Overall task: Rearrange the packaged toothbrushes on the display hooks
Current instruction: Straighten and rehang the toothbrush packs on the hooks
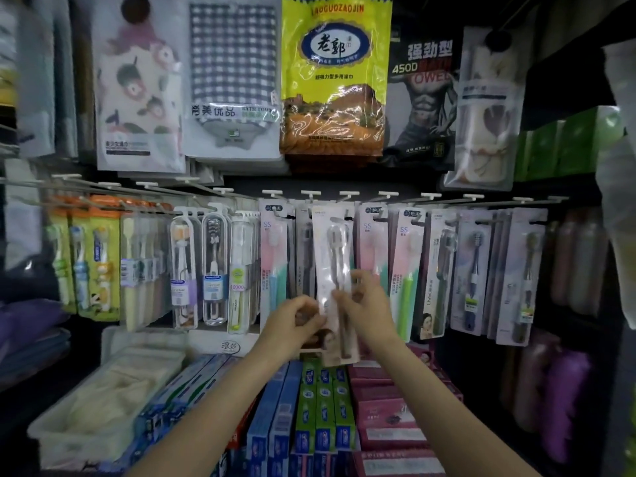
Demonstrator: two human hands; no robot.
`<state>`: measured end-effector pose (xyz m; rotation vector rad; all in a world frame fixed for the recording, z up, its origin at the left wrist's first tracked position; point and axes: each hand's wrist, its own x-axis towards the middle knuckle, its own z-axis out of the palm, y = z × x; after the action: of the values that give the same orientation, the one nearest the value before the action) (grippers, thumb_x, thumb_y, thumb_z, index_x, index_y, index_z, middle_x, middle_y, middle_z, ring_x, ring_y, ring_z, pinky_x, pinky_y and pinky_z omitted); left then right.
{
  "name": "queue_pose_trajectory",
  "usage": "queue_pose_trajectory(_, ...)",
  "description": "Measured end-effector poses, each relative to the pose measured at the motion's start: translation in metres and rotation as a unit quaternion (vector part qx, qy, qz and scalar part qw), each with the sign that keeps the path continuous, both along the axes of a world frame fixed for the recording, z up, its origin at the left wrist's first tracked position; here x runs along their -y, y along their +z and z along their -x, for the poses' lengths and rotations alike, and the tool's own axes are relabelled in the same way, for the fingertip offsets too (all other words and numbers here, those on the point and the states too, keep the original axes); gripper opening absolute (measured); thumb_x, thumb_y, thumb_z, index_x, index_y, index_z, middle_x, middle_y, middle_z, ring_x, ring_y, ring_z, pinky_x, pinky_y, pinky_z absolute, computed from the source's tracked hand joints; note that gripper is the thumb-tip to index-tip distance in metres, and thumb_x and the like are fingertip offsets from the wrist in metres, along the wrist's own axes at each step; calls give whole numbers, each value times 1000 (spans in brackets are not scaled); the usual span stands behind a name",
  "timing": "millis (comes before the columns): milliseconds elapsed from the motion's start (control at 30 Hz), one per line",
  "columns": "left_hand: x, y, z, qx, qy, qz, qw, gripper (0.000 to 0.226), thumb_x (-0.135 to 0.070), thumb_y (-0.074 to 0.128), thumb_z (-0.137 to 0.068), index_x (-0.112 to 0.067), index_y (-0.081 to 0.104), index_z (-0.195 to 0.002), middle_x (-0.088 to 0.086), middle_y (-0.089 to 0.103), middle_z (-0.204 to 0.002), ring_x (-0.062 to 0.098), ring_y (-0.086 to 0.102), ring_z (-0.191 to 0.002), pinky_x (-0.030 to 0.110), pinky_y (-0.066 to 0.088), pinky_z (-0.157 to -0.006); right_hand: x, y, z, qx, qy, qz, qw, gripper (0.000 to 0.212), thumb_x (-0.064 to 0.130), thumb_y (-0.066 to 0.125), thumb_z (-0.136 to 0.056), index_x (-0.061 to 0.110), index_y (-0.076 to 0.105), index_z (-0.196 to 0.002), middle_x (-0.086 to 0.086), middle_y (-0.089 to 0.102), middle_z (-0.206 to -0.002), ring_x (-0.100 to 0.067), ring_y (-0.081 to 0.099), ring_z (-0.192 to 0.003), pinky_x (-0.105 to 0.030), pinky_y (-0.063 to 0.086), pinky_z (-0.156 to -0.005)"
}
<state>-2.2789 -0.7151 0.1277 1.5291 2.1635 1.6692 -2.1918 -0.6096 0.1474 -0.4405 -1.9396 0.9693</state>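
You have the long, pale, clear-fronted toothbrush blister pack (pixel 335 284) held upright at the centre of the frame, in front of the row of hanging toothbrush packs (pixel 406 270) on the white-tipped wire display hooks (pixel 309 193). Your left hand (pixel 296 320) pinches its left edge near the lower half; your right hand (pixel 370 304) has its grip curled on the right edge at about the same height — both clamped on the pack.

Expect it to be very light and a little floppy: thin card behind, slick moulded plastic in front, so it will likely bow or slide if squeezed on the bubble. Better to take it by the flat card margins. The hang hole at the top is too blurred to make out — probably you'll want one hand nearer that end to steer it onto a hook.
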Motion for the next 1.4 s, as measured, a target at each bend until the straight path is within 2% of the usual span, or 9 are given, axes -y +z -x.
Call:
queue_pose_trajectory(100, 6, 2, 10, 21, 16, -15, 1000, 12, -15, 62, -86, -19, 58, -96, -3, 59, -101, 16, 58, -97, 34, 51, -87, -16, 15, -6, -15, -54, -18, 998, 33, 13, 52, -93, 11, 49, -126, 0, 60, -100, -13, 59, -78, -29, 56, -68)
queue_pose_trajectory(267, 21, 10, 34, 67, 134, -119, 982, 12, -5, 56, -89, -10, 54, -99, -8, 53, -88, 16, 53, -90, 26, 43, -81, -33, 14, -5, -19, -94, -3, 995, 33, 17, 51, -95, 7, 49, -126, -6, 62, -98, -16, 57, -74, -17, 44, -55)
queue_pose_trajectory(500, 17, 16, 72, 74, 149, -62, 984, 51, -25, 62, -87, -7, 40, -129, 4, 50, -124, 19, 48, -116, 31, 38, -99, -12, -10, 19, -70, -128, -59, 988, 39, 11, 55, -91, 6, 41, -128, -10, 36, -127, -18, 45, -112, -30, 41, -98)
queue_pose_trajectory(633, 5, 19, 80, 110, 105, -53, 987, 32, -23, 61, -88, -11, 49, -115, 0, 58, -113, 14, 54, -101, 28, 44, -86, 0, -13, 21, -78, -130, -164, 975, 33, 1, 54, -89, 4, 46, -121, -3, 36, -114, -12, 43, -101, -17, 36, -86)
queue_pose_trajectory(800, 19, 19, 95, 10, 137, -49, 989, 23, -14, 59, -88, -4, 63, -108, 8, 66, -105, 16, 59, -92, 22, 45, -79, 11, -22, 46, 85, 3, -196, 977, 29, 1, 48, -92, 5, 52, -121, -6, 56, -110, -16, 54, -98, -14, 40, -81)
queue_pose_trajectory(900, 43, 34, 114, -133, 245, -36, 960, 17, -16, 59, -89, -6, 68, -99, 8, 67, -90, 12, 53, -72, 13, 36, -59, 14, -26, 73, 135, 42, -151, 978, 35, 5, 47, -94, 4, 46, -130, -11, 57, -122, -21, 54, -113, -16, 39, -88)
queue_pose_trajectory(1133, 60, 52, 135, -252, 275, -21, 928, 22, -19, 59, -89, -11, 67, -108, 6, 64, -94, 14, 53, -76, 24, 39, -68, 4, -27, 164, 59, -29, 33, 997, 42, 5, 52, -92, 1, 40, -132, -16, 50, -131, -27, 49, -119, -35, 42, -102)
queue_pose_trajectory(1267, 59, 53, 145, -270, 266, -16, 925, 21, -22, 59, -89, -13, 68, -105, 4, 63, -91, 13, 52, -76, 24, 36, -67, -5, -31, 200, 47, -71, 88, 993, 74, 17, 58, -91, 1, 11, -147, -18, 32, -147, -30, 35, -134, -39, 33, -109)
queue_pose_trajectory(1400, 58, 53, 148, -274, 264, -13, 925, 21, -23, 58, -90, -15, 68, -106, 2, 62, -93, 11, 49, -77, 23, 33, -66, -7, -34, 206, 65, -102, 74, 990, 60, 11, 56, -91, 0, 25, -141, -17, 56, -117, -31, 58, -105, -38, 52, -85)
